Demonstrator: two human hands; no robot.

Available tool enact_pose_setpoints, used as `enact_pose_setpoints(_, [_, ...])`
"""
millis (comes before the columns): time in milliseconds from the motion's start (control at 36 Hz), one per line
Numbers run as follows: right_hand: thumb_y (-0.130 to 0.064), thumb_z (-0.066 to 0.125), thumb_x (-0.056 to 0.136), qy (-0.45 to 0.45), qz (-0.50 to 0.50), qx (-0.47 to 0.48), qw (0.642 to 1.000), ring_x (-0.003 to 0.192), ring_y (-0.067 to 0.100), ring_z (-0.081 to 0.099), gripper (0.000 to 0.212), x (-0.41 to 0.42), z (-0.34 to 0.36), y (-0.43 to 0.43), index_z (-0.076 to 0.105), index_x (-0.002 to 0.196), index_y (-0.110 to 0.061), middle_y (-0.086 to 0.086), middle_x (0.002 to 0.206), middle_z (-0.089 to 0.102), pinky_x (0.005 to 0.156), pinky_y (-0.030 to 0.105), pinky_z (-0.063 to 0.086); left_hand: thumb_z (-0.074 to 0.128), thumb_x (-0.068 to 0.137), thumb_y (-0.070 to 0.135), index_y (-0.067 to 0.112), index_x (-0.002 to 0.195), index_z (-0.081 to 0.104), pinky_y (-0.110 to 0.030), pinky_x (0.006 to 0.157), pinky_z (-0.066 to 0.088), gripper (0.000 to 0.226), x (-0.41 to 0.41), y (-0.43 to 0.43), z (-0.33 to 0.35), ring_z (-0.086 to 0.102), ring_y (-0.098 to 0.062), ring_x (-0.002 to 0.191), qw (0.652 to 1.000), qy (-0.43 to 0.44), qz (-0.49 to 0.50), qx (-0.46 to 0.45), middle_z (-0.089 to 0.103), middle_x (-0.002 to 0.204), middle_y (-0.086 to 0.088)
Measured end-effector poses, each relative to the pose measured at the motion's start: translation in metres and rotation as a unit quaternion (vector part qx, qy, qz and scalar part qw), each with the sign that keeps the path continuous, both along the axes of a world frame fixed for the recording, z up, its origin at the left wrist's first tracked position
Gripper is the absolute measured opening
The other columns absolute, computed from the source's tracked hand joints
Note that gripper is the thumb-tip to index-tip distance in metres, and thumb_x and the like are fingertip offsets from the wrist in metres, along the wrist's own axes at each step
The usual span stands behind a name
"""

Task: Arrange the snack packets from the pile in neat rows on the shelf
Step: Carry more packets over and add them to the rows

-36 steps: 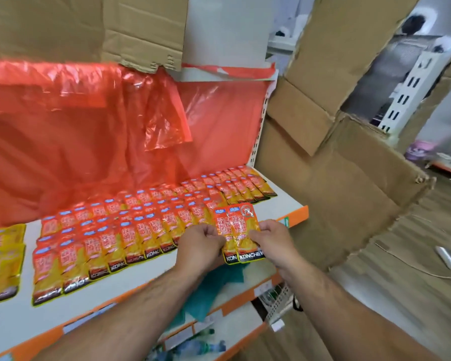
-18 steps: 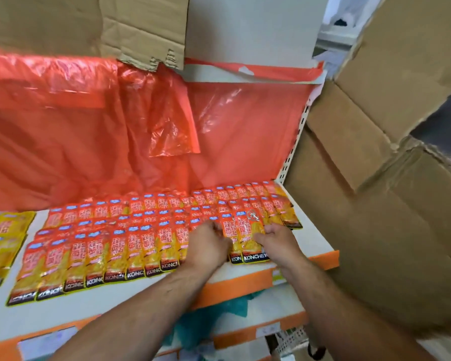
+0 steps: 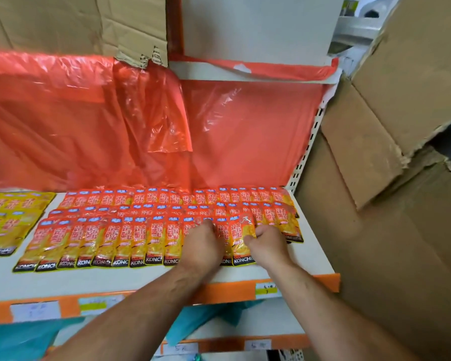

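On the white shelf [image 3: 313,259], at the right end of the front row of red-and-yellow snack packets [image 3: 130,238], the last packet [image 3: 241,242] is being kept flat against the board, its black KONCHE band lying level with the bands of its neighbours. Its right edge is being pinched by the right hand [image 3: 267,244], whose thumb and fingers are curled in against it. The packet just to its left is being covered by the left hand [image 3: 202,247], knuckles up and fingers bent under. Whether anything is being gripped there cannot be told, since the fingertips are being hidden by the hand itself. Two further rows of the same packets are lying behind, each overlapped by the row in front, reaching to the perforated upright [image 3: 303,157] at the right. At the left end, yellow packets [image 3: 8,217] are lying with a gap between them and the red rows. The back of the bay is being draped by a red plastic sheet [image 3: 89,121], cardboard [image 3: 375,204] is leaning at the right, and teal plastic [image 3: 24,337] is showing below the orange shelf edge [image 3: 232,290].
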State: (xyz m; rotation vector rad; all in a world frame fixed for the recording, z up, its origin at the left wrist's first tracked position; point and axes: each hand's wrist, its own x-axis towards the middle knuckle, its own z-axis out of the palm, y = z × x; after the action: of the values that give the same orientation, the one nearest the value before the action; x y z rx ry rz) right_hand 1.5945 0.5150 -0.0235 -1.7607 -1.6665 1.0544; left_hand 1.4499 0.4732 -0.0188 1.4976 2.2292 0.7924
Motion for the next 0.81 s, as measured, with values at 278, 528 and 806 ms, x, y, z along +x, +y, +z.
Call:
enact_pose_setpoints(278, [-0.025,0.063,0.089,-0.074,0.012,0.037,0.996,0.051,0.019,0.040,0.039,0.012,0.002,0.005,0.038,0.060,-0.020,-0.005,0.054,0.038,0.050,0.026,0.030,0.051,0.090,0.018,0.014,0.093,0.061,-0.032,0.065,0.048,0.011,0.004,0.004,-0.003,0.063,-0.027,0.078,0.997,0.073,-0.022,-0.015,0.070,0.092,-0.009])
enact_pose_setpoints(528, [-0.046,0.051,0.093,-0.272,0.045,0.087,0.957,0.067,0.020,0.054,0.026,0.007,0.015,-0.001,0.052,0.083,-0.021,-0.007,0.072,0.052,0.048,0.023,0.031,0.049,0.092,0.031,0.016,0.095,0.055,-0.030,0.057,0.039,0.016,0.000,-0.006,0.003,0.060,-0.024,0.074,0.987,0.148,-0.069,0.001,0.066,0.087,-0.004])
enact_pose_setpoints(806, [-0.045,0.057,0.092,-0.332,0.049,0.126,0.933,0.090,0.023,0.068,0.036,0.004,0.019,-0.005,0.055,0.114,-0.016,0.000,0.101,0.069,0.059,0.026,0.041,0.046,0.094,0.033,0.017,0.102,0.056,-0.032,0.062,0.043,0.020,-0.011,-0.013,0.006,0.061,-0.024,0.084,0.979,0.188,-0.078,0.005,0.061,0.096,-0.003])
